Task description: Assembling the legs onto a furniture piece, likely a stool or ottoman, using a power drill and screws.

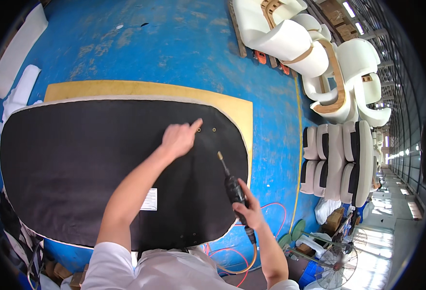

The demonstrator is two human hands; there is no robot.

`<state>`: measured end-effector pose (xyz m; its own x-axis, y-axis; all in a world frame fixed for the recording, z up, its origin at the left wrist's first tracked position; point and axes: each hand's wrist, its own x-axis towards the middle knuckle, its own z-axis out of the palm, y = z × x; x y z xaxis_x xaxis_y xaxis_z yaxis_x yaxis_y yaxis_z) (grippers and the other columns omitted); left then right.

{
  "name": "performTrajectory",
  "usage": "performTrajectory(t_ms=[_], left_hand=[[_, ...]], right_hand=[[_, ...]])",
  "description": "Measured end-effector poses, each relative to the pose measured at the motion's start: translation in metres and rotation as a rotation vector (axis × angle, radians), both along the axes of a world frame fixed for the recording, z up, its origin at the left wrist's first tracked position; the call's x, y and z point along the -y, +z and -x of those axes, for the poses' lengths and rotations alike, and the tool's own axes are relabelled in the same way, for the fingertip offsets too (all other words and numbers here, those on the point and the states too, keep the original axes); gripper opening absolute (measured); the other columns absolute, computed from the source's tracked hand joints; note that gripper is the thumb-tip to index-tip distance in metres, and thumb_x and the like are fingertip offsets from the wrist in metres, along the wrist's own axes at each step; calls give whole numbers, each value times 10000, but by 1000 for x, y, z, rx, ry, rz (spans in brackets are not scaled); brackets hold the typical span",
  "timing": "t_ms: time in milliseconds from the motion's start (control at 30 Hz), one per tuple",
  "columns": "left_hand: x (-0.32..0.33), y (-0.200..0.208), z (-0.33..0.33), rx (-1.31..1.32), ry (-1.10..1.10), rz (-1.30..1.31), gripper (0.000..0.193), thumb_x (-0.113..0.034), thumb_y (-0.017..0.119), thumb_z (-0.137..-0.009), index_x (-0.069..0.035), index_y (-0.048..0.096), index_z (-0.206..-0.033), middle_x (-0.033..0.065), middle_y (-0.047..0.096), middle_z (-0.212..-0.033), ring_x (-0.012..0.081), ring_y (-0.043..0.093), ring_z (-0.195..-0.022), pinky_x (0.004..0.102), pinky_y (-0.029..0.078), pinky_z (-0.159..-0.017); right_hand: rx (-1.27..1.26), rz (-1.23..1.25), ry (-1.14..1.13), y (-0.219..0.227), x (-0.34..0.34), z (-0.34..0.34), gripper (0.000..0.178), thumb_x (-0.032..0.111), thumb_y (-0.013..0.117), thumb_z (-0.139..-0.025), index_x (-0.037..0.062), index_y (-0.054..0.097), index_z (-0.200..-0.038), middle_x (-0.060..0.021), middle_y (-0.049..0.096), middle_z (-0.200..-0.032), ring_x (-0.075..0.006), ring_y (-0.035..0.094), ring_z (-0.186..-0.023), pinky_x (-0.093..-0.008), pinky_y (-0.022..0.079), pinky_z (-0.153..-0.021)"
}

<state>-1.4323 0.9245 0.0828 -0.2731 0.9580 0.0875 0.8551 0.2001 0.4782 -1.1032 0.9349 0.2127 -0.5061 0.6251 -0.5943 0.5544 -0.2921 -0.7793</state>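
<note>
A large rounded panel covered in black fabric (92,145), edged in pale material, lies in front of me. My left hand (178,139) is over its right part, index finger stretched out beside a small brass ring (199,129), the other fingers curled. A second brass ring (214,129) sits a little to the right. In my right hand (249,209) is a black pneumatic screwdriver (234,190), its handle wrapped by my fingers. The tool's brass-coloured tip (220,155) points toward the rings, apart from them. A white label (149,199) is on the fabric near my left forearm.
A yellow board (145,89) shows beyond the panel's far edge. An orange hose (249,263) trails from the screwdriver. White foam seat shells (295,46) and stacked grey cushions (336,159) stand at right on the blue floor (184,43). A fan (337,265) is at lower right.
</note>
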Motion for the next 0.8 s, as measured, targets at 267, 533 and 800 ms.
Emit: performTrajectory(t_ms=[267,533,800], left_hand=[[-32,-7,27,-240,-127,227,619,-135,535,-920,-182,468,-1534,78,674,-782,248,689,-657,388,539,-572],[-20,-17,26,-300,-102,131,579,-147,541,-924,-134,502,-1501,66,667,-787,231,686,-664,369,538,-584],[-15,-22,22,-272,-121,104,557,-144,551,-917,-114,527,-1473,74,665,-799,232,684,-667,353,550,-601]], right_hand=[[324,-216,341,28,-88,99,794,240,753,-860,88,404,-1556,-141,672,-1185,-179,612,-1066,-278,457,-971],[387,-415,615,33,-124,156,771,335,719,-882,127,412,-1557,-216,675,-1234,-298,631,-1166,-371,449,-1028],[502,-568,879,33,-129,187,801,408,689,-882,117,384,-1562,-258,680,-1211,-363,657,-1141,-397,471,-1002]])
